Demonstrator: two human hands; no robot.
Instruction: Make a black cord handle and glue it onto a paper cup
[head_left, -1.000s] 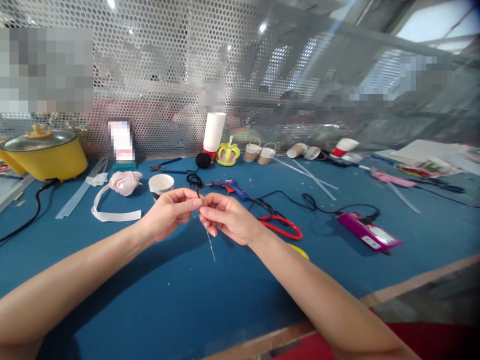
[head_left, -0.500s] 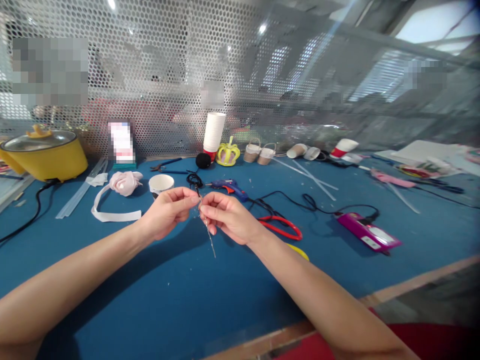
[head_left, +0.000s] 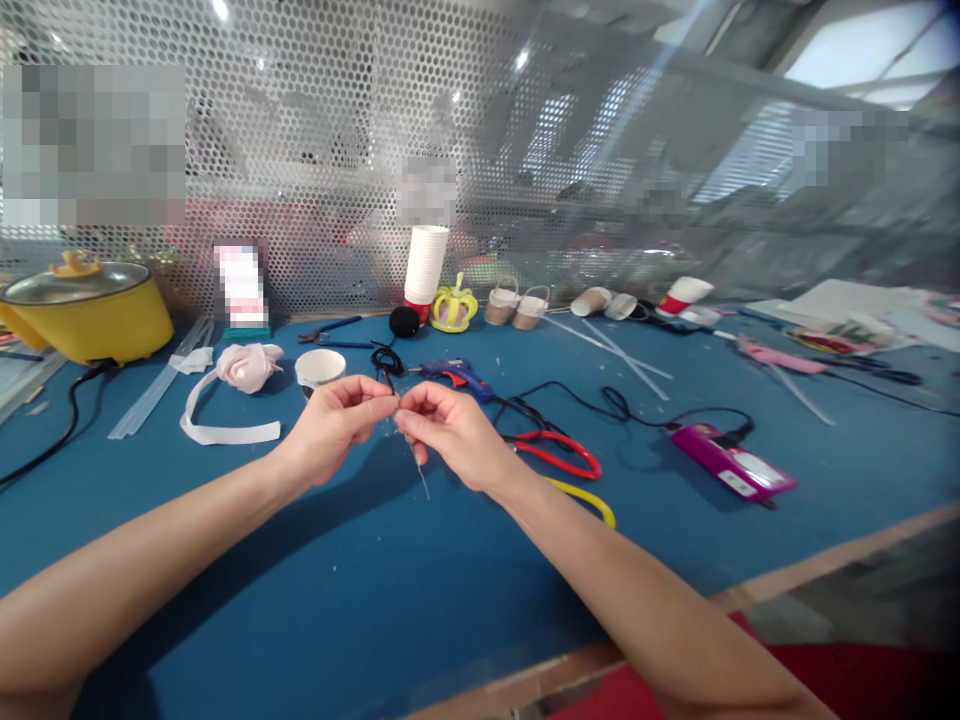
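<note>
Above the blue table, my left hand and my right hand meet fingertip to fingertip. Both pinch a thin twisted wire, its pale, silvery end hanging below my right fingers. A dark upper part of it sticks up past the fingertips; where they press together, the wire is hidden. Just behind my left hand stands a white paper cup, partly covered by it. Beyond the fingers lie a coil of black cord, a black ball and a blue glue gun.
Red and yellow tool handles lie by my right forearm. Left are a pale fabric rose with ribbon, pliers and a yellow electric pot. Stacked cups stand behind; a purple power strip lies right.
My fingertips have come closer together on the wire, and less of its lower end shows below my right hand. The view has shifted slightly.
</note>
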